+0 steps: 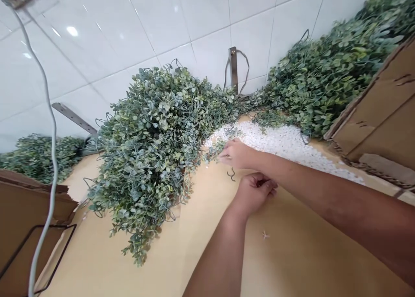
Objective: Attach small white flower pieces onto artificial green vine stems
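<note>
Fingertips drawn together, our right hand (235, 154) sits low, likely because the sprigs (214, 151) lie flat between faux-eucalyptus heap (155, 124) and white pebbles (285, 142), its grip unclear, while our left hand (254, 192) curls close by, contents hidden.

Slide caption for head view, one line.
Right hand at the edge of a leafy clump beside white granules; left hand nearer the camera.

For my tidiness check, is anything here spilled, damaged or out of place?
The cardboard at left has a ragged, torn edge. One small pinkish, branched piece lies alone, apart from the white pieces.
</note>
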`<state>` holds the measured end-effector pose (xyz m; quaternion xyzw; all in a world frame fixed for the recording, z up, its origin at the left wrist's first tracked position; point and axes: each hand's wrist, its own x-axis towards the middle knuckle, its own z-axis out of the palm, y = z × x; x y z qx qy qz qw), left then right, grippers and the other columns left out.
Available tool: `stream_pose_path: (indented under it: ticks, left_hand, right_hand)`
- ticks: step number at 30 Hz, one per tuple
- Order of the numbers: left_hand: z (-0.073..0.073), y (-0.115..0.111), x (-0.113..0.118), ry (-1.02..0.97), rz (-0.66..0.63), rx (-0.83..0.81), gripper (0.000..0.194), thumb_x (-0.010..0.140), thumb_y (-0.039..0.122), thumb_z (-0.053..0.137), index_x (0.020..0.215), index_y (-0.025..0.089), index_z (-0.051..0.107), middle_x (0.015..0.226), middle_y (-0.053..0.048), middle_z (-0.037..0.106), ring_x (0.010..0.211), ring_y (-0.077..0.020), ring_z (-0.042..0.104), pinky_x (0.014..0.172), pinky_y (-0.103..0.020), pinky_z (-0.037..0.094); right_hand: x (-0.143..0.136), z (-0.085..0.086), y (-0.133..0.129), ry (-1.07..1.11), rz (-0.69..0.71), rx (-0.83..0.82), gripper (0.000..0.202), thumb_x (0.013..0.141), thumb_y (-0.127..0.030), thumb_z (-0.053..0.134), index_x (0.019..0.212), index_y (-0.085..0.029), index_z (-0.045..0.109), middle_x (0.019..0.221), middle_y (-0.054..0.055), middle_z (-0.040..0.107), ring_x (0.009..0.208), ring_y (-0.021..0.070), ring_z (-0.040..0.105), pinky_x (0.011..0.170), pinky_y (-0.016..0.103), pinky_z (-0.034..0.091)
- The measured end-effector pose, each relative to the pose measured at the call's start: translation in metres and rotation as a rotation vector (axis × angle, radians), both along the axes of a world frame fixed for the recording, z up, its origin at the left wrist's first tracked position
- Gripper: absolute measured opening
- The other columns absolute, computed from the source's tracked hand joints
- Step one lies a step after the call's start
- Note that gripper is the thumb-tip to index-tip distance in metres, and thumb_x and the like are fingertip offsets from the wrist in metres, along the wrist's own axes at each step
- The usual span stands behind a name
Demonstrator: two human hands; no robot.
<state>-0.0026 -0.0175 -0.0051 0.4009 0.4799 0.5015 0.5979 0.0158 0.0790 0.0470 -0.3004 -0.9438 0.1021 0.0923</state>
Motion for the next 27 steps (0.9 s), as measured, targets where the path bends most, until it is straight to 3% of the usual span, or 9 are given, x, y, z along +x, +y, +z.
stream_pose_path:
  ticks: [2,5,8,10,13,16,19,22,27]
  left_hand:
    - [-0.001,0.0,-0.001,-0.004,-0.006,0.002,0.015,0.063,0.021,0.065,0.053,0.015,0.055,0.051,0.002,0.052,0.049,-0.009,0.047,0.053,-0.025,0.041]
    - [0.0,0.001,-0.002,-0.027,-0.016,-0.007,0.01,0.064,0.018,0.063,0.057,0.015,0.058,0.052,0.002,0.053,0.049,-0.0085,0.048,0.053,-0.024,0.041]
    - [0.001,0.003,-0.002,-0.058,-0.004,-0.015,0.007,0.064,0.021,0.064,0.065,0.013,0.063,0.054,0.002,0.055,0.048,-0.0076,0.048,0.053,-0.024,0.042]
    - [0.001,0.005,-0.002,-0.079,0.025,-0.02,0.012,0.063,0.024,0.068,0.068,0.013,0.065,0.055,0.001,0.056,0.048,-0.0073,0.049,0.052,-0.023,0.043]
    - [0.002,0.007,-0.005,-0.113,0.075,-0.024,0.023,0.058,0.03,0.073,0.073,0.013,0.066,0.059,0.001,0.058,0.049,-0.0074,0.051,0.051,-0.023,0.044]
    - [0.004,0.006,-0.008,-0.172,0.126,-0.008,0.033,0.054,0.034,0.076,0.08,0.015,0.066,0.067,0.0,0.061,0.052,-0.0074,0.055,0.051,-0.021,0.045]
    - [0.004,0.003,-0.01,-0.256,0.154,0.028,0.033,0.054,0.038,0.077,0.076,0.016,0.065,0.074,-0.001,0.064,0.057,-0.0081,0.058,0.053,-0.02,0.046]
    - [0.003,0.0,-0.008,-0.275,0.123,0.047,0.032,0.053,0.038,0.078,0.073,0.016,0.066,0.071,0.0,0.065,0.058,-0.0094,0.059,0.053,-0.02,0.046]
    - [0.001,0.0,-0.006,-0.2,0.076,0.061,0.028,0.055,0.038,0.078,0.069,0.016,0.068,0.065,0.0,0.065,0.058,-0.0098,0.058,0.056,-0.021,0.045]
  right_hand:
    - [-0.017,-0.006,0.005,0.018,-0.024,-0.024,0.02,0.078,-0.024,0.055,0.068,-0.013,0.069,0.082,0.012,0.067,0.088,0.0223,0.055,0.083,0.033,0.035]
    - [-0.015,-0.008,0.011,0.111,-0.118,-0.055,0.029,0.083,-0.02,0.044,0.065,-0.011,0.066,0.076,0.012,0.066,0.08,0.0216,0.056,0.075,0.031,0.037]
    - [0.003,0.005,0.016,0.236,-0.215,-0.073,0.033,0.086,-0.022,0.036,0.074,-0.011,0.064,0.077,0.008,0.065,0.074,0.0188,0.057,0.066,0.028,0.039]
    - [0.019,0.018,0.015,0.414,-0.282,-0.141,0.025,0.085,-0.024,0.041,0.081,-0.012,0.062,0.08,0.007,0.064,0.073,0.0162,0.058,0.066,0.026,0.042]
    - [0.045,0.03,0.004,0.89,-0.361,-0.467,0.012,0.074,-0.026,0.059,0.074,-0.014,0.057,0.068,0.002,0.059,0.065,0.0125,0.056,0.064,0.026,0.047]
    - [0.076,0.024,-0.015,1.124,-0.351,-0.76,0.023,0.062,-0.029,0.072,0.067,-0.016,0.054,0.062,-0.002,0.054,0.06,0.01,0.054,0.061,0.026,0.05]
    - [0.103,0.005,-0.036,1.144,-0.408,-0.965,0.034,0.053,-0.032,0.078,0.072,-0.017,0.055,0.066,-0.002,0.057,0.06,0.01,0.056,0.058,0.027,0.051]
    - [0.121,-0.013,-0.05,1.107,-0.485,-1.07,0.04,0.052,-0.032,0.078,0.081,-0.018,0.055,0.072,-0.002,0.058,0.065,0.0116,0.058,0.061,0.029,0.052]
    - [0.133,-0.025,-0.053,0.865,-0.305,-1.02,0.03,0.061,-0.033,0.071,0.081,-0.017,0.056,0.07,-0.002,0.056,0.065,0.0118,0.055,0.064,0.028,0.046]
